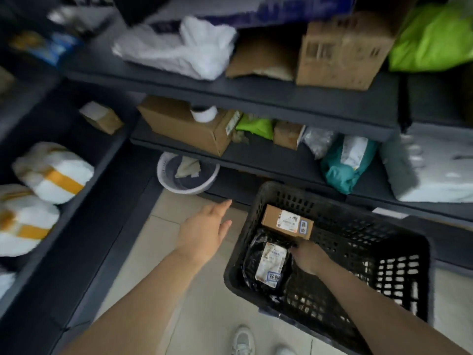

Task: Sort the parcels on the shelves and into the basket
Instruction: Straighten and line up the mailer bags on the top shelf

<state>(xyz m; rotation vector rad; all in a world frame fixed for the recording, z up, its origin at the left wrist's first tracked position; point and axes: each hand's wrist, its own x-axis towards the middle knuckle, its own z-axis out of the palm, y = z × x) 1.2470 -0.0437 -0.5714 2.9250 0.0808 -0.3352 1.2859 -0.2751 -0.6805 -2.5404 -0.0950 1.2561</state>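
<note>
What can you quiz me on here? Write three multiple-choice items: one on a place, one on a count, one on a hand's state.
1. Where is the small cardboard box?
A. on a shelf
B. in the black basket
C. on the floor

2. How many parcels lie in the basket?
A. one
B. four
C. two

3. How is the left hand?
A. open, holding nothing
B. gripping a green bag
C. gripping the basket's rim

Answers:
1 B: the box sits inside the basket's mesh walls.
2 C: only the box and a black bag with a white label lie there.
3 A: its fingers are straight and touch nothing.
</note>
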